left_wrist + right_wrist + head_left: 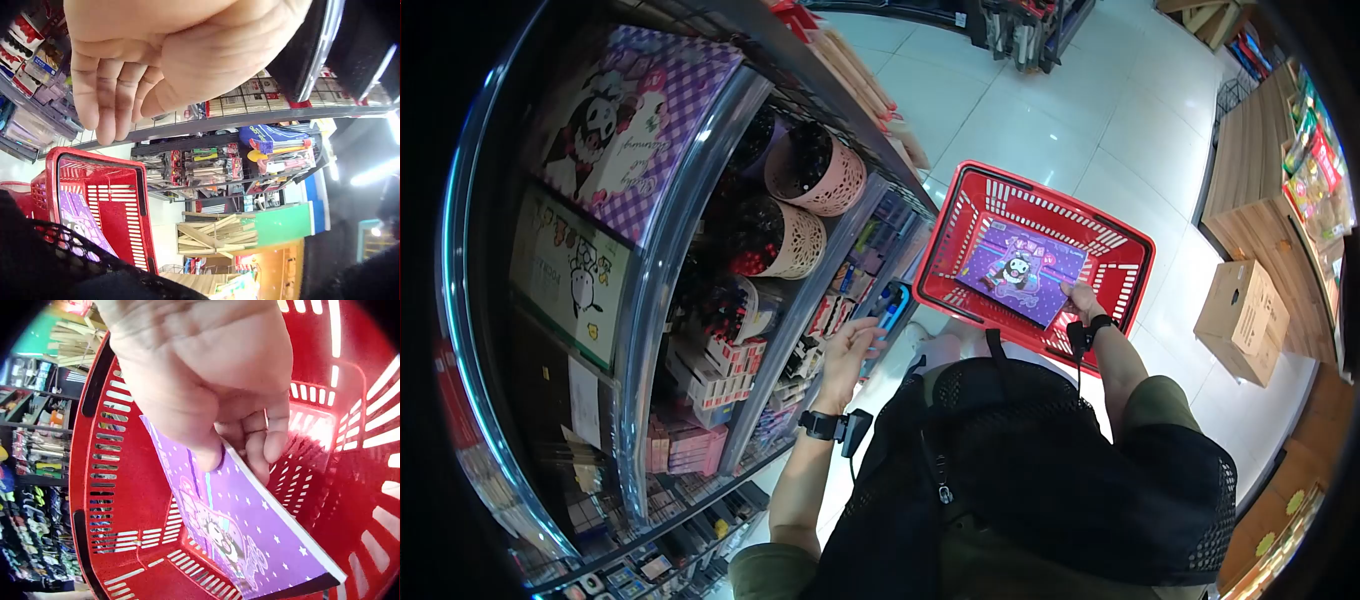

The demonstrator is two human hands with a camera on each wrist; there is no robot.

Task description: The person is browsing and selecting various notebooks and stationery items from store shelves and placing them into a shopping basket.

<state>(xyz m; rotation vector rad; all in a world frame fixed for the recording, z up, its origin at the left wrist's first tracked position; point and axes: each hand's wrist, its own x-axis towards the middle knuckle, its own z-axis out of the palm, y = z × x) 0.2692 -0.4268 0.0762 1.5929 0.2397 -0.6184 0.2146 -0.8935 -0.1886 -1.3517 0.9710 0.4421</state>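
Note:
My right hand reaches into a red shopping basket and pinches the edge of a purple notebook. In the right wrist view the thumb of this hand lies on the front cover of the notebook, with the other fingers behind it. Stars and a cartoon character decorate the cover, which tilts inside the basket. Holding nothing, my left hand hovers beside the shelf at the basket's left. Its fingers look loosely bent in the left wrist view, palm showing.
On the left, a shelf unit holds a purple checked box, a pink perforated holder, a cream holder and several small boxes. A cardboard box stands on the tiled floor at right, near a wooden display stand.

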